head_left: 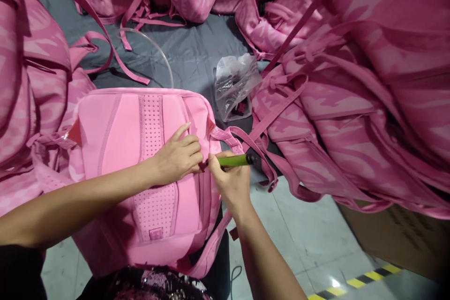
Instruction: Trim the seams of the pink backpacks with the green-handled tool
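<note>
A pink backpack (128, 136) lies across my lap and the table edge, its padded back panel facing up. My left hand (179, 157) rests on that panel, little finger stretched out, the other fingers bent towards the backpack's right side edge, where they seem to pinch the fabric. In my right hand (232, 178) is a green pen-like tool (234, 161) with a black end. Its tip meets the bag's side edge beside my left fingertips, but my fingers hide the contact. A pink strap (228, 138) trails off the bag's upper right corner.
Pink patterned backpacks crowd the left (42, 65), the back and the right (337, 103). A clear plastic bag (234, 86) with small dark pieces sits on the grey table cover (197, 47). Below right are a cardboard box (397, 234) and yellow-black floor tape (365, 279).
</note>
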